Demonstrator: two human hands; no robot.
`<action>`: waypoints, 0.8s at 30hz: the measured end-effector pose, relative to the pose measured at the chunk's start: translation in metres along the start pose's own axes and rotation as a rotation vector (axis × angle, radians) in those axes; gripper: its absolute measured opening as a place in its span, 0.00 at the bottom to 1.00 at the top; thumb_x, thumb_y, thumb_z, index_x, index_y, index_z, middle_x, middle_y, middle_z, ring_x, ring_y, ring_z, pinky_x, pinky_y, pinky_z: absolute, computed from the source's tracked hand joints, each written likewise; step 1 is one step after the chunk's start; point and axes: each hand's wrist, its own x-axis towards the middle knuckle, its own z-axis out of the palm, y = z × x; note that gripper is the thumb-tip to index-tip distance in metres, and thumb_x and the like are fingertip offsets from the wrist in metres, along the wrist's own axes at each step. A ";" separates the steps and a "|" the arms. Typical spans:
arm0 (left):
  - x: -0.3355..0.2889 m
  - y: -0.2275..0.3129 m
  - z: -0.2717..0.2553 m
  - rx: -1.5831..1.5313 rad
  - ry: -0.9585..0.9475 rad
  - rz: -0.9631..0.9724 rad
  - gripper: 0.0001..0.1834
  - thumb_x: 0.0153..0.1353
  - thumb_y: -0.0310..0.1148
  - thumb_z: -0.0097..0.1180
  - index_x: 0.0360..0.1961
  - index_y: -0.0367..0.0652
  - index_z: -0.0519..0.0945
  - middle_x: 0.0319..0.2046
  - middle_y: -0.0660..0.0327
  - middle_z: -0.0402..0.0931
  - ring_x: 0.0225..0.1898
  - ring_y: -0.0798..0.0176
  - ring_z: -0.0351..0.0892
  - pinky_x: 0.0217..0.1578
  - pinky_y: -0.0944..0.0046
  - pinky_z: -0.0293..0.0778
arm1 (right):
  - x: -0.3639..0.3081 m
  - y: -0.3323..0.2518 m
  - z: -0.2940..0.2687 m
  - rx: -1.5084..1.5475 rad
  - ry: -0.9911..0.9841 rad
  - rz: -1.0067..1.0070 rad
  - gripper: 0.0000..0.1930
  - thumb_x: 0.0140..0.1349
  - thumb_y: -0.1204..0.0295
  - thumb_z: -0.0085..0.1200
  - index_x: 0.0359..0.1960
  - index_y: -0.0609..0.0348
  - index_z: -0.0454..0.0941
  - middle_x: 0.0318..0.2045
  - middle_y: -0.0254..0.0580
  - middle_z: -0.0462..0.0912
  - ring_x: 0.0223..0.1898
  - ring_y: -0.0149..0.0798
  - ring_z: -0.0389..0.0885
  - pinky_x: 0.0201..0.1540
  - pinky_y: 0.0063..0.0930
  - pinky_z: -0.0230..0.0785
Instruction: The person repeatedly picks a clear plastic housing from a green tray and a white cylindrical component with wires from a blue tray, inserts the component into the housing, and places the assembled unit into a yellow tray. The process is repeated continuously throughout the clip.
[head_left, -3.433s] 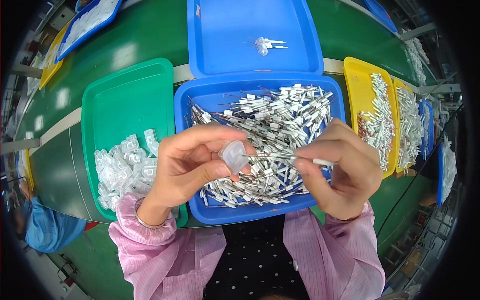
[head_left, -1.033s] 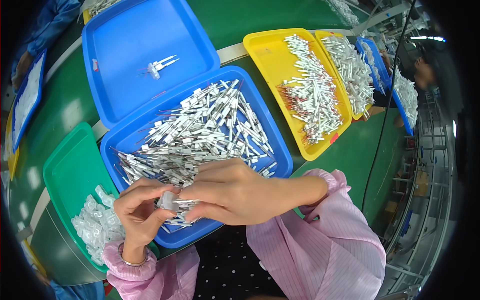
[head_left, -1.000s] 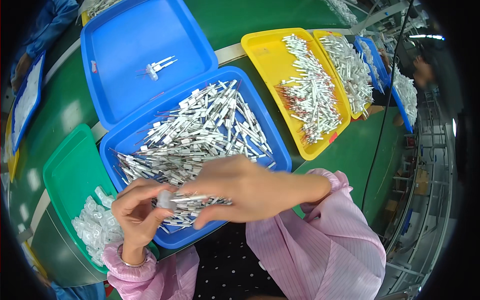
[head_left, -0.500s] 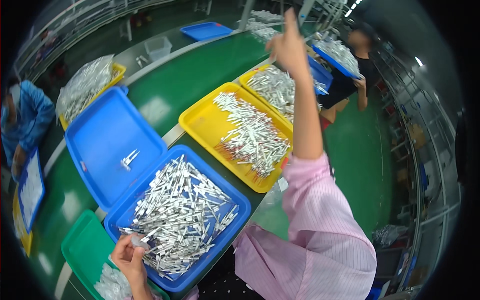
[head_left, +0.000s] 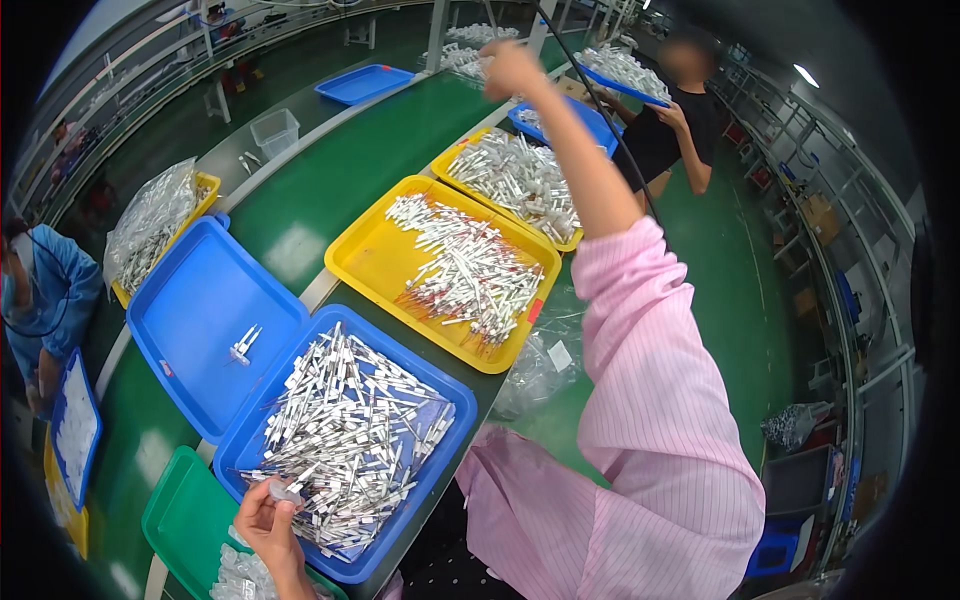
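My left hand (head_left: 268, 530) pinches a small translucent plastic piece (head_left: 287, 492) over the near-left edge of a blue tray (head_left: 462, 405). That tray holds a heap of thin white-and-silver stick-like parts (head_left: 345, 430) with fine wires. My right arm, in a pink striped sleeve, is stretched far ahead. At its end my right hand (head_left: 513, 70) is raised above the far end of the green bench; its fingers are blurred, so I cannot make out their closing or any held thing. A thin black cable (head_left: 600, 100) hangs beside the right forearm.
Beyond the heaped tray stand a yellow tray (head_left: 350, 255) of similar red-wired parts and another yellow tray (head_left: 445, 160). A blue tray (head_left: 200, 300) with a few parts and a green tray (head_left: 170, 510) with clear plastic pieces lie left. One co-worker (head_left: 690, 120) carries a loaded tray; another (head_left: 60, 290) sits left.
My right hand has swung left and bent down from a raised, pointing finger. The view has shifted slightly. My left hand keeps the plastic piece near the same tray edge.
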 end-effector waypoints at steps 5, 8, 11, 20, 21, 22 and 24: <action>0.000 -0.003 0.003 0.013 -0.022 -0.003 0.16 0.48 0.25 0.61 0.38 0.29 0.75 0.31 0.56 0.74 0.30 0.67 0.76 0.29 0.68 0.77 | -0.117 -0.053 0.119 0.070 -0.712 -0.574 0.15 0.45 0.79 0.50 0.37 0.60 0.80 0.33 0.50 0.81 0.38 0.48 0.78 0.43 0.35 0.69; 0.001 -0.007 0.002 0.023 -0.047 -0.019 0.16 0.48 0.26 0.61 0.38 0.29 0.75 0.31 0.55 0.74 0.30 0.67 0.76 0.28 0.68 0.77 | -0.160 -0.056 0.152 -0.012 -0.818 -0.606 0.16 0.46 0.79 0.50 0.40 0.61 0.77 0.37 0.54 0.78 0.39 0.50 0.77 0.42 0.38 0.69; 0.002 -0.006 0.003 0.028 -0.046 -0.025 0.16 0.48 0.26 0.62 0.38 0.29 0.75 0.31 0.55 0.75 0.29 0.67 0.76 0.28 0.68 0.76 | -0.175 -0.061 0.160 -0.028 -0.678 -0.568 0.14 0.45 0.80 0.51 0.37 0.64 0.76 0.37 0.55 0.78 0.41 0.53 0.76 0.40 0.39 0.70; 0.000 -0.006 0.008 0.035 -0.047 -0.030 0.17 0.49 0.26 0.62 0.39 0.29 0.75 0.31 0.55 0.76 0.29 0.68 0.75 0.29 0.69 0.75 | -0.160 -0.066 0.154 -0.175 -0.727 -0.653 0.08 0.42 0.73 0.54 0.24 0.66 0.78 0.25 0.54 0.79 0.31 0.53 0.78 0.32 0.41 0.71; 0.001 -0.006 0.007 0.036 -0.050 -0.029 0.17 0.48 0.26 0.62 0.39 0.29 0.75 0.31 0.55 0.76 0.29 0.68 0.75 0.29 0.69 0.75 | -0.158 -0.067 0.153 -0.175 -0.710 -0.654 0.09 0.41 0.72 0.55 0.23 0.65 0.78 0.25 0.53 0.79 0.30 0.53 0.79 0.31 0.41 0.71; 0.001 -0.006 0.006 0.036 -0.054 -0.029 0.17 0.48 0.26 0.62 0.39 0.29 0.75 0.31 0.54 0.76 0.29 0.68 0.75 0.29 0.69 0.75 | -0.157 -0.068 0.150 -0.182 -0.684 -0.639 0.09 0.40 0.71 0.55 0.23 0.65 0.78 0.24 0.53 0.79 0.30 0.53 0.79 0.30 0.41 0.71; 0.001 -0.005 0.006 0.033 -0.053 -0.037 0.17 0.48 0.26 0.61 0.39 0.29 0.75 0.31 0.54 0.76 0.29 0.68 0.75 0.29 0.70 0.74 | -0.156 -0.068 0.140 -0.200 -0.634 -0.610 0.10 0.39 0.71 0.55 0.23 0.65 0.78 0.24 0.52 0.79 0.28 0.53 0.79 0.29 0.41 0.71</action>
